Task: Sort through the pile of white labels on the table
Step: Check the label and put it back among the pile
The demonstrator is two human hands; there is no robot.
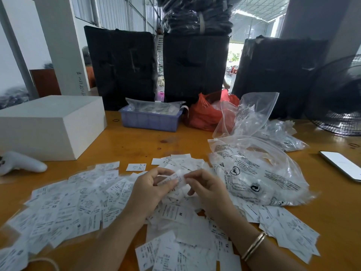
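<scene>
Loose white labels (pixel 172 251) crowd the near edge of the wooden table (pixel 136 141) at six o'clock, part of a pile too dense to count that fans from eight o'clock round to four o'clock; letters legible on them include "M", "S", "XS" and "XL". Above the pile's middle, two hands meet: the left hand (pixel 150 189) and the right hand (pixel 207 187) each pinch, between thumb and curled fingers, opposite ends of one small label (pixel 176 178) lifted off the heap. Two thin gold bangles (pixel 254 246) ring the right wrist at five o'clock. One large clear plastic bag (pixel 259 173) with printed warning text too blurred to read lies at three o'clock, touching the pile's right edge; another clear bag (pixel 254 112) stands behind it. One phone (pixel 343 165) lies near the right table edge. At nine o'clock a white handheld controller (pixel 21 162) rests just in front of one white box (pixel 48 124). Bare tabletop stays open only between box and bags, toward twelve o'clock, where one blue tray (pixel 150 120) of packets and one red bag (pixel 205 114) sit. Three black wrapped bundles (pixel 195 69) wall off the far side, and one black fan (pixel 338 98) stands at two o'clock.
</scene>
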